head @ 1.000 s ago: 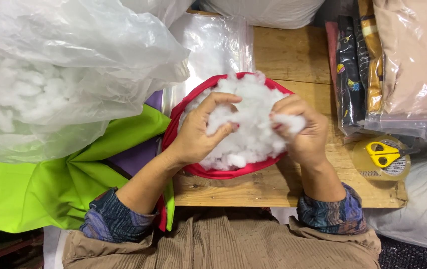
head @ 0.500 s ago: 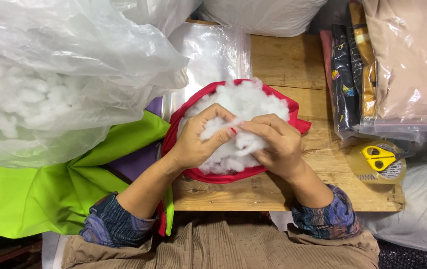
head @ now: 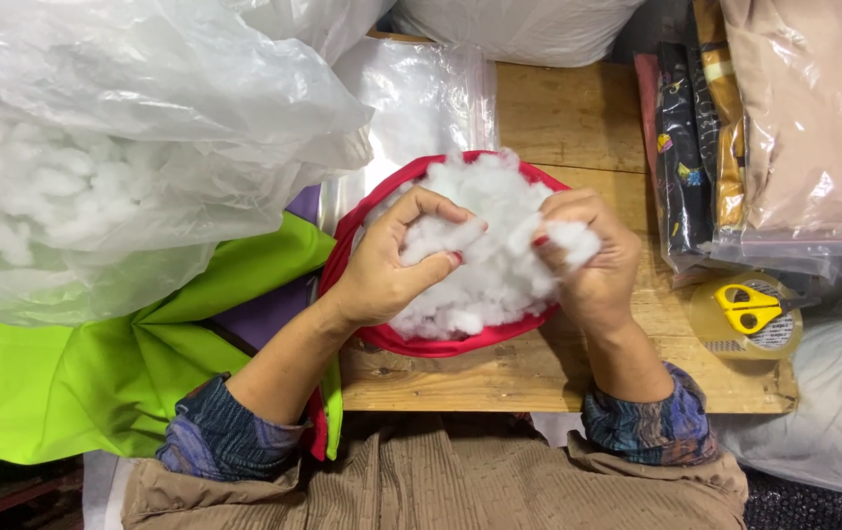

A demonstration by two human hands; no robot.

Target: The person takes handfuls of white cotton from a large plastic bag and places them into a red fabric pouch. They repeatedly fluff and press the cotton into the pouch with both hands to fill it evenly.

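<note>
Hands pulled apart since 0.5 s ago
L hand (head: 388, 263) & R hand (head: 588, 257) each pinch a tuft of stuffing (head: 494, 265), which sits in the red cover (head: 421, 344) on the table (head: 558, 118); they were together mid-pile before.

hands (head: 381, 270): 2 | red cover (head: 421, 344): 1 | tape roll (head: 745, 319): 1 | scissors (head: 747, 302): 1
</note>
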